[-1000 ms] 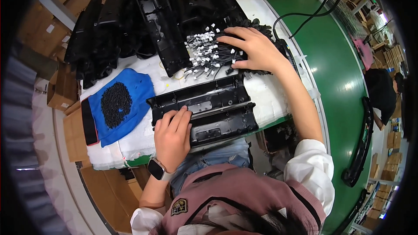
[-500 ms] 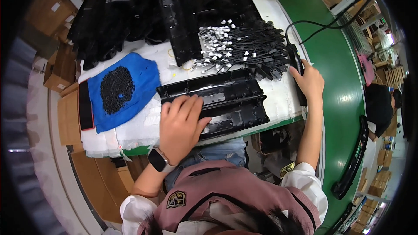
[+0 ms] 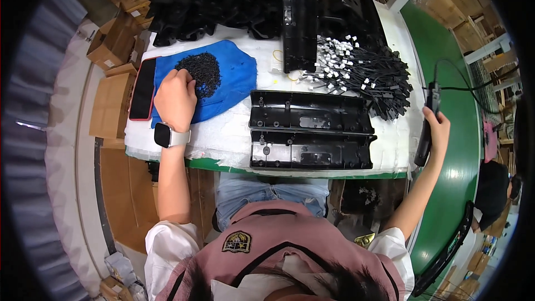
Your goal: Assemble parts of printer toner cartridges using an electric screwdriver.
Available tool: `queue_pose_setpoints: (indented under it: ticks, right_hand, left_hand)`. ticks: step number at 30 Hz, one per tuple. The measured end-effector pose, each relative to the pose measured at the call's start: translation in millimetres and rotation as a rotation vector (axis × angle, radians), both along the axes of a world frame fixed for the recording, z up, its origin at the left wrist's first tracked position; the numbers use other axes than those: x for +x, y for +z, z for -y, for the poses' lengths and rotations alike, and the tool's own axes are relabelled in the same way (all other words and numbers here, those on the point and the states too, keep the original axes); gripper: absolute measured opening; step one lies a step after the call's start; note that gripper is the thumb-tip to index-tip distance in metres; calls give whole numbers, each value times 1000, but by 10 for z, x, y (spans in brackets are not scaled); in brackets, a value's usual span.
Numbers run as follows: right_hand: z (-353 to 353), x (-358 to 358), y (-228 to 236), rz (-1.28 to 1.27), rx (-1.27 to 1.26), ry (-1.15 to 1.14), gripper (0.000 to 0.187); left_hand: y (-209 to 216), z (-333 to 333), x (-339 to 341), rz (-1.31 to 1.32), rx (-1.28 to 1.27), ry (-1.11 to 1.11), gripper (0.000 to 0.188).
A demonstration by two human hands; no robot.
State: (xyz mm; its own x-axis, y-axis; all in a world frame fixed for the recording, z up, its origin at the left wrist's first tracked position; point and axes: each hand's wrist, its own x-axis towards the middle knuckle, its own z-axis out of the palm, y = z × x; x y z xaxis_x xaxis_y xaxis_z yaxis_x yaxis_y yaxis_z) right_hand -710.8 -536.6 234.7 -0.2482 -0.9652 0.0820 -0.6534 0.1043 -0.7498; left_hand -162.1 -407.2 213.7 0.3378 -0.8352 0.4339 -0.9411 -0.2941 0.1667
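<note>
My left hand (image 3: 176,99) is at the left edge of a heap of small black screws (image 3: 204,75), which lies on a blue cloth (image 3: 234,67). Its fingers are curled together; whatever is between them is hidden. Out at the table's right edge, my right hand (image 3: 439,129) is closed round a black corded electric screwdriver (image 3: 424,146), held lengthwise. Two long black plastic housings (image 3: 278,109) lie one behind the other in front of me, hollow sides up, with neither hand on them.
Behind the housings lies a bundle of black cables with white connectors (image 3: 368,69). More black housings (image 3: 223,0) are piled at the back. A red-edged phone (image 3: 144,90) lies left of the cloth. A green conveyor (image 3: 454,181) runs along the right, with a person (image 3: 493,189) beyond it.
My left hand has left the black housings and gone left to the screw heap. The right hand has shifted slightly outward and nearer, still holding the screwdriver. The whole view has turned somewhat.
</note>
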Motion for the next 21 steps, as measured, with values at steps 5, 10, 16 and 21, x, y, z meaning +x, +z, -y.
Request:
queue_pose_setpoints:
  ticks: [5, 10, 16, 21]
  right_hand:
    - [-394, 176, 532, 685, -278, 179, 50]
    - [-654, 432, 840, 1288, -378, 665, 67]
    - [-750, 851, 769, 1379, -399, 773, 65]
    - [-821, 1043, 624, 1304, -494, 783, 67]
  left_hand:
    - [-19, 75, 21, -70, -141, -30, 9]
    - [-50, 91, 121, -115, -224, -62, 11]
    - [3, 152, 64, -60, -37, 38, 11]
    - [1, 70, 93, -154, -143, -11, 16]
